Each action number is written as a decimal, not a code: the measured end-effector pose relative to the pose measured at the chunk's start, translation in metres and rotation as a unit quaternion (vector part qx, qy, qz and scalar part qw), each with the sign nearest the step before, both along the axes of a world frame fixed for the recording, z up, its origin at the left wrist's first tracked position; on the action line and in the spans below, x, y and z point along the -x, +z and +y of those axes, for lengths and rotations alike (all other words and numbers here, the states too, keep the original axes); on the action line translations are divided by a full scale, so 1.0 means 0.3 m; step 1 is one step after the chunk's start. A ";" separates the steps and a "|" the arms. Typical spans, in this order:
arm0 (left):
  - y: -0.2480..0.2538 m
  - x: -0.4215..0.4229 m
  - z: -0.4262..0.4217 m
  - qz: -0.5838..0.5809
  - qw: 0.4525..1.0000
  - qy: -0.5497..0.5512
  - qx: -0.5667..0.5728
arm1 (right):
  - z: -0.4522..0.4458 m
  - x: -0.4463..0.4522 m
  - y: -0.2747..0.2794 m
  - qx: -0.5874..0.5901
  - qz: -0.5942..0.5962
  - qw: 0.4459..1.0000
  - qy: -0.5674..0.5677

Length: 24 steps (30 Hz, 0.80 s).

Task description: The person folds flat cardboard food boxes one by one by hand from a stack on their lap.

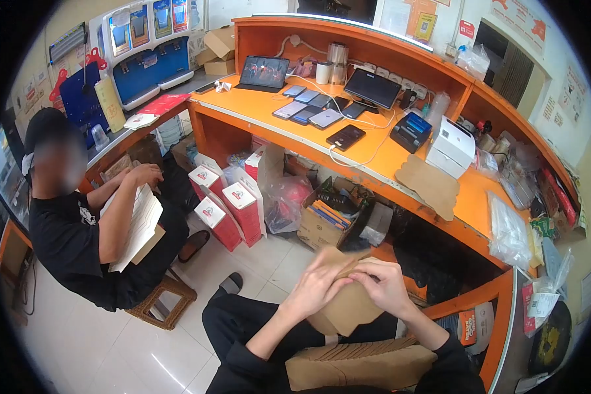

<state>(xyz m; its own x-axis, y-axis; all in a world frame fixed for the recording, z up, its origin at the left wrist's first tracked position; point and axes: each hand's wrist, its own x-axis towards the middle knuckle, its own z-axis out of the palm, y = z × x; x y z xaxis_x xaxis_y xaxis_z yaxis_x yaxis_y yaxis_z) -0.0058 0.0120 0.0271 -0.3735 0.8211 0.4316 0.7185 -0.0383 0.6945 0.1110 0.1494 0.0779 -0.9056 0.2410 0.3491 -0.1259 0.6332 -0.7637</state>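
Observation:
Above my lap, my left hand (316, 284) and my right hand (382, 286) pinch a folded brown cardboard piece (354, 310) between thumbs and fingers. My hands are close together at its upper edge, and the top part is slightly blurred. The piece has notched, cut edges below my fingers. Across my lap lies a thick stack of flat brown cardboard pieces (364, 368), below both hands. A loose flat brown cardboard piece (429, 185) rests on the orange counter ahead.
At left, a co-worker (62, 217) sits on a woven stool (164, 305) with white card sheets (138, 223). Red-and-white boxes (241, 205) stand on the floor. On the counter are several phones (325, 118), a tablet (264, 71) and a white printer (451, 146).

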 end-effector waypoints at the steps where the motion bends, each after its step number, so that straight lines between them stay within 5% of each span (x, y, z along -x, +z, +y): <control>1: -0.004 -0.013 0.005 0.021 0.998 0.035 -0.042 | -0.011 0.002 0.003 -0.051 0.028 0.998 -0.011; 7: 0.002 0.007 -0.023 0.087 0.995 0.011 -0.041 | -0.038 0.018 -0.008 -0.151 0.147 0.975 -0.071; 10: -0.011 0.022 -0.026 0.117 0.960 0.134 -0.215 | -0.018 0.036 0.007 -0.190 0.154 0.961 -0.127; 12: -0.036 0.028 -0.041 0.042 0.941 0.246 -0.228 | -0.035 0.037 0.036 -0.240 0.117 0.950 -0.160; 14: -0.052 0.025 -0.060 -0.073 0.920 0.320 -0.214 | -0.039 0.037 -0.001 -0.179 0.079 0.973 -0.125; 16: -0.051 0.023 -0.032 -0.162 0.886 0.313 -0.300 | -0.008 0.024 -0.073 0.099 -0.092 0.991 -0.019; 18: -0.039 0.019 -0.017 -0.248 0.857 0.309 -0.328 | -0.016 0.022 -0.092 0.254 -0.106 0.961 0.017; 19: -0.017 0.023 0.000 -0.217 0.852 0.312 -0.360 | -0.018 0.025 -0.096 0.330 -0.112 0.937 0.034; 21: 0.027 0.033 0.030 -0.154 0.836 0.315 -0.422 | -0.005 0.025 -0.094 0.302 -0.085 0.949 0.023; 24: -0.006 0.017 -0.007 0.195 0.915 0.309 -0.173 | 0.007 0.031 -0.058 0.302 -0.076 0.950 0.009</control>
<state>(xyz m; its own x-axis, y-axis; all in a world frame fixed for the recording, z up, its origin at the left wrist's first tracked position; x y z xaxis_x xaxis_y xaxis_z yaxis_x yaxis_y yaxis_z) -0.0108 0.0098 0.0252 -0.4826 0.2944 0.8249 0.8677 0.2889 0.4046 0.1017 0.1515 0.0604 -0.9403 0.3398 0.0170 0.0083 0.0727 -0.9973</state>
